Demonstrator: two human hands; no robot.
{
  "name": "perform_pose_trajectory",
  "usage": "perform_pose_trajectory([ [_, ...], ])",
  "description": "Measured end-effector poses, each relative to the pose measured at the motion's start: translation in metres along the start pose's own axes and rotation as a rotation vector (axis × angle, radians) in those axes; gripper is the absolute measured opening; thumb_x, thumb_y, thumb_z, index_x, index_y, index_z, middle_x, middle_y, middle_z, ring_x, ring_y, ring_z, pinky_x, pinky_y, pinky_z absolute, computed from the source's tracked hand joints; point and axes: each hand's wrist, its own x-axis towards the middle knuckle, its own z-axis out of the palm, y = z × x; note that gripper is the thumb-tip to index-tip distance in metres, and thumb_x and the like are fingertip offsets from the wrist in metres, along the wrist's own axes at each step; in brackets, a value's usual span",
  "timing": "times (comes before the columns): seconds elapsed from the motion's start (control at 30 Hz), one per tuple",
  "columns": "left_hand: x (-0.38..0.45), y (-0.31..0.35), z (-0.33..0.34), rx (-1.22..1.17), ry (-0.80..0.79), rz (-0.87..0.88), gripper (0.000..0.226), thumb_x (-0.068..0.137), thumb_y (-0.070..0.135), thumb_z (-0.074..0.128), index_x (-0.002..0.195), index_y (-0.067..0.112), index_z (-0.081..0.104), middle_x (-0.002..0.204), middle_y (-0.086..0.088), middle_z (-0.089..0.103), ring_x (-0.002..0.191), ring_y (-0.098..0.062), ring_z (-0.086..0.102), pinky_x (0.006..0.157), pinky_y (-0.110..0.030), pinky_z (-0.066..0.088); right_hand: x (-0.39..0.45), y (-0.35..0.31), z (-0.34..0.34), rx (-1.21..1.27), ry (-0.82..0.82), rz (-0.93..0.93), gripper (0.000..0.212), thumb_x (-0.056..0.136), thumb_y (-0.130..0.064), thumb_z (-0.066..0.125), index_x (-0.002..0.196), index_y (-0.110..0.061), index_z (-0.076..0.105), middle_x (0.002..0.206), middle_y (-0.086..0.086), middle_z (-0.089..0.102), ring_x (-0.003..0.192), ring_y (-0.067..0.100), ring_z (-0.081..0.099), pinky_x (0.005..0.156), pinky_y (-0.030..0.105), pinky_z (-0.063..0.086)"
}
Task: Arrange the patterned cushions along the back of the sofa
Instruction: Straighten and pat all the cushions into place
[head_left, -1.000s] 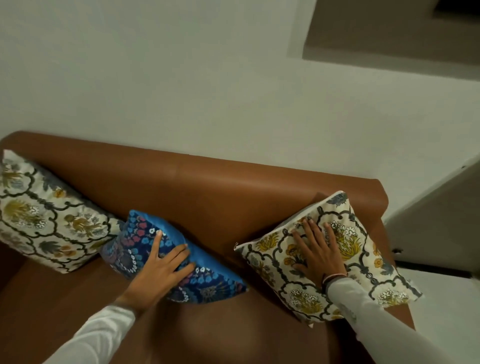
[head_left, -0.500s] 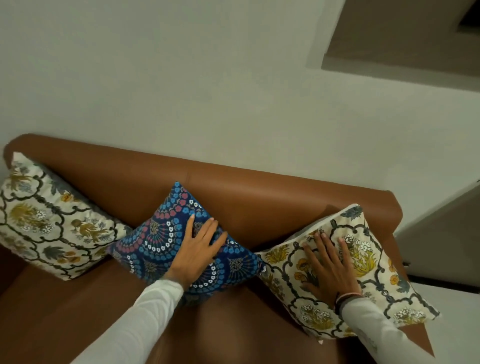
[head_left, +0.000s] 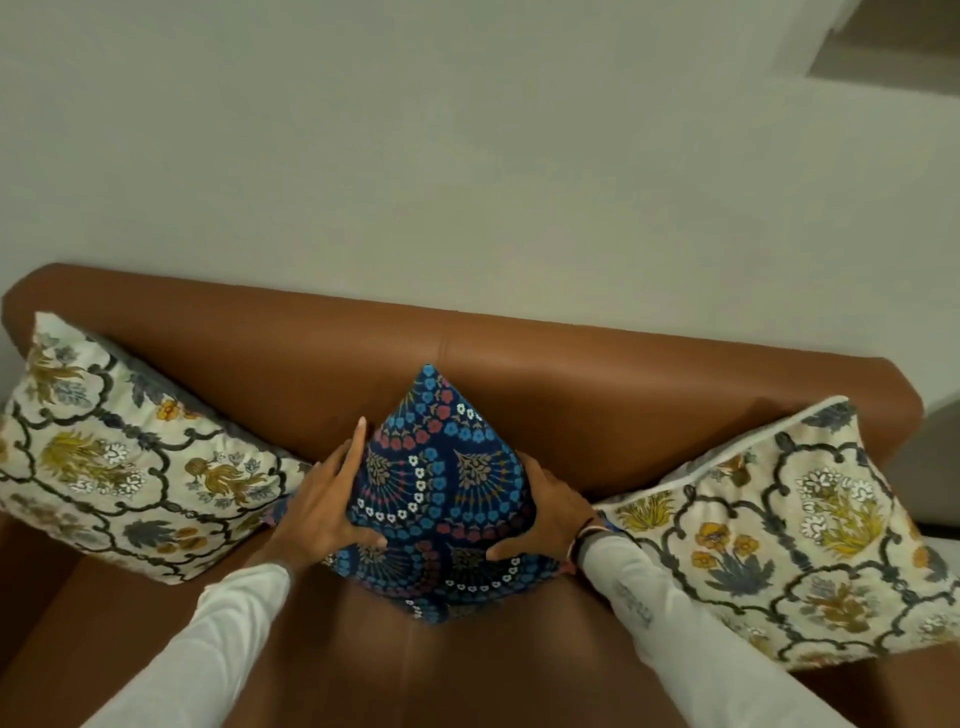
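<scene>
your two hands are clamped on the blue cushion (head_left: 441, 499), one on each flank. the left hand (head_left: 324, 506) presses the cushion's left side with fingers spread upward along the fabric and the thumb hooked across the front face. the right hand (head_left: 548, 512) grips the opposite side, its fingers wrapped round the edge and mostly hidden behind the cushion, thumb lying over the lower front. a dark band sits at your right wrist, and both white sleeves (head_left: 675, 639) reach in from below.

the blue cushion stands on one corner, diamond-wise, its top point leaning against the brown sofa (head_left: 597, 415) backrest, close to the backrest's middle seam, its bottom point on the seat.

to the left of the blue cushion, a cream floral cushion (head_left: 130, 462) leans on the backrest, its near corner just beside your left hand. to the right of the blue cushion, a second cream floral cushion (head_left: 789, 530) leans likewise, its corner by your right wrist. behind the sofa rises a plain pale wall (head_left: 467, 156).
</scene>
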Motion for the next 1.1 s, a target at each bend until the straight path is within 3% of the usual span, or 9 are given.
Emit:
perform_pose_trajectory([
  [0.17, 0.008, 0.000, 0.019, 0.105, 0.084, 0.087, 0.145, 0.060, 0.063, 0.086, 0.158, 0.027, -0.015, 0.134, -0.017, 0.050, 0.120, -0.036, 0.050, 0.098, -0.051, 0.047, -0.009, 0.001, 0.012, -0.005, 0.136, 0.093, 0.115, 0.053, -0.058, 0.089, 0.144, -0.026, 0.025, 0.139, 0.006, 0.055, 0.123, 0.034, 0.056, 0.094, 0.052, 0.052],
  [0.27, 0.007, 0.008, 0.021, 0.116, 0.144, 0.176, 0.137, 0.062, 0.070, 0.079, 0.160, 0.023, -0.005, 0.121, -0.014, 0.052, 0.107, -0.033, 0.052, 0.091, -0.048, 0.048, -0.026, 0.006, 0.009, 0.029, 0.249, 0.112, 0.094, 0.056, -0.058, 0.087, 0.131, -0.032, 0.036, 0.125, 0.003, 0.067, 0.112, 0.034, 0.064, 0.080, 0.049, 0.056],
  [0.4, 0.013, 0.021, 0.017, 0.170, 0.188, 0.239, 0.129, 0.065, 0.074, 0.073, 0.161, 0.025, 0.001, 0.114, -0.011, 0.051, 0.100, -0.031, 0.051, 0.087, -0.045, 0.047, -0.035, 0.009, 0.002, 0.070, 0.301, 0.168, 0.084, 0.060, -0.054, 0.087, 0.127, -0.031, 0.042, 0.116, 0.005, 0.072, 0.109, 0.036, 0.065, 0.077, 0.048, 0.055],
  [0.57, 0.014, 0.018, 0.016, 0.185, 0.168, 0.178, 0.129, 0.068, 0.075, 0.070, 0.159, 0.026, -0.007, 0.114, -0.011, 0.049, 0.101, -0.031, 0.050, 0.089, -0.045, 0.046, -0.027, -0.003, 0.006, 0.073, 0.332, 0.204, 0.088, 0.066, -0.048, 0.086, 0.138, -0.035, 0.036, 0.125, 0.002, 0.067, 0.116, 0.033, 0.062, 0.081, 0.046, 0.054],
  [0.83, 0.020, 0.019, 0.022, 0.344, 0.178, 0.127, 0.126, 0.074, 0.069, 0.071, 0.152, 0.033, -0.022, 0.120, -0.012, 0.049, 0.107, -0.032, 0.050, 0.093, -0.043, 0.044, -0.021, -0.008, 0.018, -0.151, 0.370, 0.255, 0.098, 0.077, -0.056, 0.074, 0.152, -0.023, 0.018, 0.132, 0.010, 0.057, 0.120, 0.033, 0.055, 0.093, 0.047, 0.051],
  [0.93, 0.019, 0.021, 0.023, 0.356, 0.157, 0.080, 0.133, 0.076, 0.058, 0.079, 0.154, 0.032, -0.026, 0.141, -0.016, 0.043, 0.129, -0.036, 0.045, 0.107, -0.048, 0.042, -0.023, -0.013, 0.021, -0.186, 0.335, 0.308, 0.109, 0.081, -0.058, 0.070, 0.156, -0.021, 0.000, 0.146, 0.014, 0.042, 0.132, 0.036, 0.045, 0.106, 0.051, 0.043],
  [1.0, 0.010, 0.027, 0.021, 0.346, 0.144, 0.051, 0.134, 0.077, 0.054, 0.080, 0.155, 0.030, -0.026, 0.158, -0.020, 0.029, 0.147, -0.038, 0.031, 0.118, -0.051, 0.034, -0.033, -0.017, 0.024, -0.190, 0.355, 0.323, 0.114, 0.081, -0.058, 0.070, 0.156, -0.019, -0.007, 0.156, 0.016, 0.028, 0.142, 0.036, 0.034, 0.113, 0.053, 0.035],
  [1.1, -0.016, 0.036, 0.018, 0.322, 0.179, 0.026, 0.126, 0.081, 0.065, 0.071, 0.156, 0.028, -0.022, 0.167, -0.021, 0.014, 0.154, -0.037, 0.020, 0.122, -0.053, 0.028, -0.055, -0.019, 0.028, -0.251, 0.371, 0.281, 0.115, 0.081, -0.064, 0.065, 0.155, -0.021, -0.011, 0.163, 0.017, 0.016, 0.149, 0.034, 0.022, 0.119, 0.053, 0.027],
])
